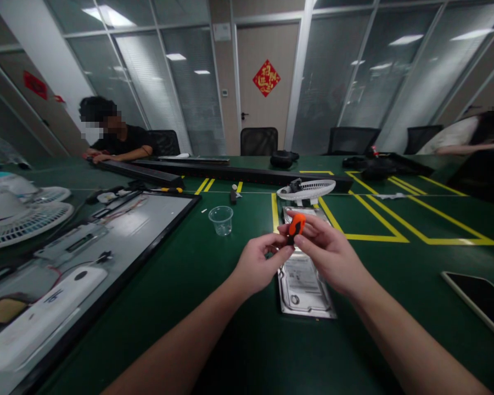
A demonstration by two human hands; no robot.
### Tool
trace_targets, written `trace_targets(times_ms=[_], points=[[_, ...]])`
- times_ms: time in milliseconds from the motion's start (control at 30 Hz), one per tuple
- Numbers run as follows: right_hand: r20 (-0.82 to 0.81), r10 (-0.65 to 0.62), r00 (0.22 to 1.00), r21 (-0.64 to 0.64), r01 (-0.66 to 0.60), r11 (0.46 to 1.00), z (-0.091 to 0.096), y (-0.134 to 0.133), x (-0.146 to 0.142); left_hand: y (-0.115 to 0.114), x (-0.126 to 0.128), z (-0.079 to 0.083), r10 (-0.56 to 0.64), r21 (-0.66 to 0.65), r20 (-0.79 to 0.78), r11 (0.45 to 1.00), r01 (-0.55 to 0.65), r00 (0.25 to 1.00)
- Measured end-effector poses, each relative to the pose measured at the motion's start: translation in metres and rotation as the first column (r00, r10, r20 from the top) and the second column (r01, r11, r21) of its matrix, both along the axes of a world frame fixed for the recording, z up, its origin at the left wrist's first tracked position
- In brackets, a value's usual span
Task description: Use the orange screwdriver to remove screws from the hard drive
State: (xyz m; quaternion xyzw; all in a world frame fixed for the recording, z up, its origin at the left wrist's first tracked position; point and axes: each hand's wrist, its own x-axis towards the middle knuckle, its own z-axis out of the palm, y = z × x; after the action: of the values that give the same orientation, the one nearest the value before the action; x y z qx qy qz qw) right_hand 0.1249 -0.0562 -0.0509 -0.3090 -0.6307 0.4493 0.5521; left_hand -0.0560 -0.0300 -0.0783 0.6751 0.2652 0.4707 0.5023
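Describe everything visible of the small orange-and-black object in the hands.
The small orange-and-black object is elongated, with a rounded orange top, black patches and a dark lower end, apparently plastic. It stands nearly upright, slightly tilted, held by the fingers of the left hand and right hand, over a silver panel. Fingers partly hide its lower end.

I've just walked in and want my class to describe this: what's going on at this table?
A person's left hand and right hand together hold a small orange-and-black object; exactly what it is can't be told. They hold it above a silver hard drive lying on the green table. A clear plastic cup stands to the left of the drive, and a phone lies to the right. Across the table, on the left, sits another person.
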Motion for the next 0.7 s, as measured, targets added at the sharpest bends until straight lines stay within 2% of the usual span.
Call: trace_targets(times_ms=[233, 433, 700], points=[[0.032, -0.078, 0.996, 0.067, 0.076, 0.995, 0.0053, -0.0020, -0.0011, 0.0004, -0.0040, 0.0048, 0.052, 0.030, -0.013, 0.998, -0.051, 0.999], [0.027, -0.031, 0.999, 0.030, 0.030, 0.999, 0.0073, -0.0027, 0.0019, 0.0034, -0.0072, 0.0053, 0.020, 0.043, -0.058, 0.999, -0.018, 0.998], [0.024, -0.157, 0.987, 0.099, 0.154, 0.983, 0.0074, -0.0026, -0.0015, 0.0038, -0.0087, 0.0075, 0.040, 0.043, -0.027, 0.998, -0.038, 0.999]])
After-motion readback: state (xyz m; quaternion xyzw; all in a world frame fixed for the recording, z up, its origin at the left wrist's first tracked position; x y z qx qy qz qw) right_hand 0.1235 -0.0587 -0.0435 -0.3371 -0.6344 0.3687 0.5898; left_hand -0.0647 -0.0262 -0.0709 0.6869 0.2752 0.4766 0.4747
